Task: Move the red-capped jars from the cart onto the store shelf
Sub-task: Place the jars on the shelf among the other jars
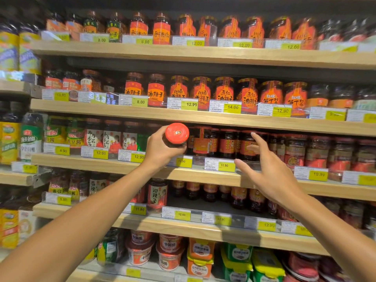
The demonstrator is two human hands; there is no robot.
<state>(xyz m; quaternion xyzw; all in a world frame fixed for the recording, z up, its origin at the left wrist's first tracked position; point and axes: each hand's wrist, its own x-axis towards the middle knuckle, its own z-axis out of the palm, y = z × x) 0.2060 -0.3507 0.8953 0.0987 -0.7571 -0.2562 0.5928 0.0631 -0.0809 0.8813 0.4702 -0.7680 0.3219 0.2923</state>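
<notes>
My left hand [160,148] grips a dark jar with a red cap [176,133], tilted so the cap faces me, at the front edge of the third wooden shelf [130,166]. Just right of it, a row of similar dark jars with red labels [227,144] stands on that shelf. My right hand [268,169] is spread open in front of that row, fingers reaching toward the jars and holding nothing. The cart is out of view.
Wooden shelves above and below are packed with sauce jars, with yellow price tags [226,166] along the edges. The shelf below has a gap [219,206] in front of its jars. Tubs [140,251] fill the bottom shelf. Bottles [12,137] stand at left.
</notes>
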